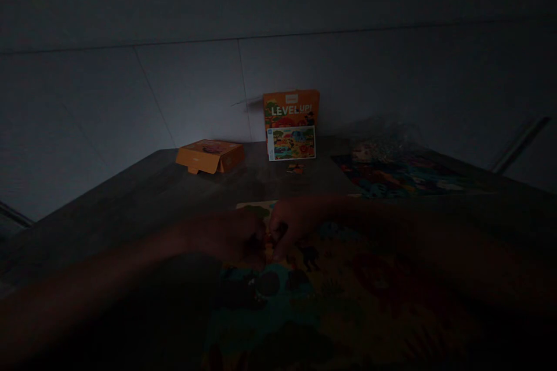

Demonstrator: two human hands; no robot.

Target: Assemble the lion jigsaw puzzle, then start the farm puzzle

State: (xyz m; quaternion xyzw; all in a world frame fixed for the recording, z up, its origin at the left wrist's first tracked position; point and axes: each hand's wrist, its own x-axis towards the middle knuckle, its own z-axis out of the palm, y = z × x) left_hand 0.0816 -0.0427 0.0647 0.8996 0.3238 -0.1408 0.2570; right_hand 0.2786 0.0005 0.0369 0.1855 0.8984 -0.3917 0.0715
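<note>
In dim light, a large jigsaw puzzle [335, 301] with animals and a teal water area lies at the near side of the table. Over its upper left part my left hand [239, 235] bends inward, fingers curled down to the picture. Close beside it, my right hand [300, 220] comes from the right with thumb and forefinger bent towards each other. Both sets of fingertips meet at the same spot on the puzzle. What lies between them is hidden by the fingers and the darkness.
An orange "LEVEL UP!" box [291, 101] stands against the wall, a small picture card [292, 144] leaning before it. Several loose puzzle pieces [296, 168] lie in front. An orange open-flapped box [211, 155] sits left. Back right are a dark picture sheet [404, 177] and clear plastic bag [378, 148].
</note>
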